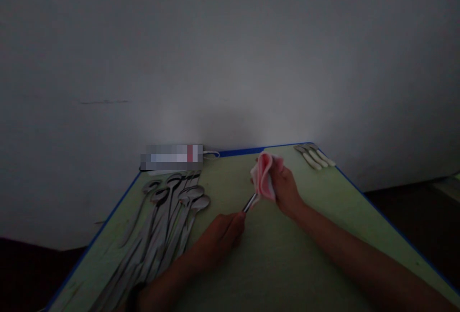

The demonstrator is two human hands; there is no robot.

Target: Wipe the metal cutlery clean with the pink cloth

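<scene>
My left hand [226, 233] is closed round the lower end of a shiny metal utensil [249, 202], above the middle of the table. Folded about its far end is a pink and white cloth [266, 177], so the kind of utensil is hidden. Gripping that cloth from the right is my right hand [286, 188], its fingers mostly behind the folds. Beside my left forearm lies a heap of long metal spoons [167, 213], bowls pointing away from me.
White-handled cutlery pieces [316, 157] lie side by side at the back right corner. A blurred-out box-like object [172, 157] with a white cord [212, 153] sits at the back left. The pale green table [280, 264] has a blue edge and meets a plain wall [230, 63].
</scene>
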